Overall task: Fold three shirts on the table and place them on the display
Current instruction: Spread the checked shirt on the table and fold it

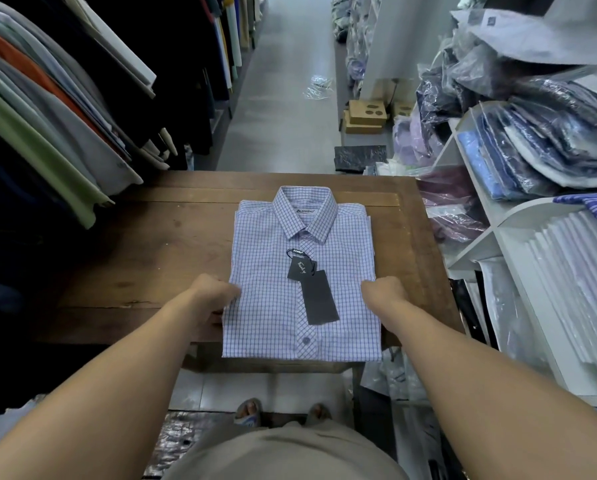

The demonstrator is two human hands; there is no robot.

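The folded white-and-lilac checked shirt [290, 271] lay face up at the middle of the dark brown wooden bench [151, 237]. Its buttoned collar pointed to 12 o'clock and its bottom fold hung slightly past the bench's near edge at 6 o'clock. Two black paper hang tags [312, 289] on a black cord rested on the button placket, near the shirt's centre.

The left hand [217, 294] was at the shirt's 9 o'clock edge and the right hand [385, 291] at its 3 o'clock edge. Each hand's fingers were curled in and gripped the side of the checked shirt, and both bare forearms reached in from 6 o'clock.

From 9 to 11 o'clock of the bench hung a row of garments [47, 116] in green, grey, orange and dark colours. At 3 o'clock stood a white wooden shelf unit [477, 188] filled with folded shirts in clear plastic bags [532, 143]. More bagged clothes were heaped on top of it.

A grey floor aisle [283, 116] ran away towards 12 o'clock, with a crumpled clear plastic wrapper [319, 86] lying on it. Brown cardboard boxes [366, 117] were stacked at 1 o'clock. The person's sandalled feet [248, 410] showed below the bench at 6 o'clock.
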